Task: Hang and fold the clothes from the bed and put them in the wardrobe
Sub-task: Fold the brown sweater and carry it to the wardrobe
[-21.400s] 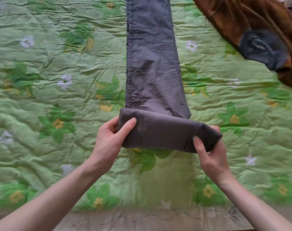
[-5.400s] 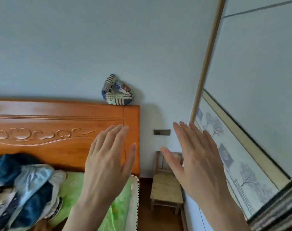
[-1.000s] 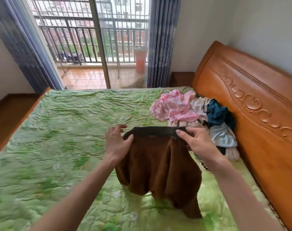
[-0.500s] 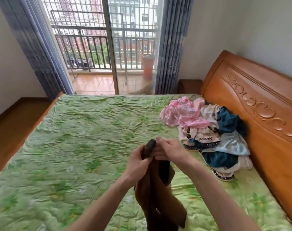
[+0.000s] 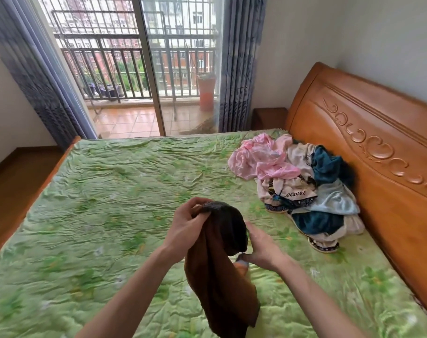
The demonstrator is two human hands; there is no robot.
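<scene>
My left hand [image 5: 186, 228] pinches the soft brown fleece garment's [image 5: 219, 276] dark ribbed waistband while my right hand [image 5: 261, 250] grips the fabric just below it, so I'd align the edges before laying it flat.

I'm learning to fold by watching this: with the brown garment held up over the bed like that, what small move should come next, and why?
Probably lower the brown garment onto the green bedspread and spread it flat. The left hand grips its dark waistband while the right hand pinches a lower edge, so it hangs bunched in the air, and bare cover lies below, apart from the clothes pile.
</scene>
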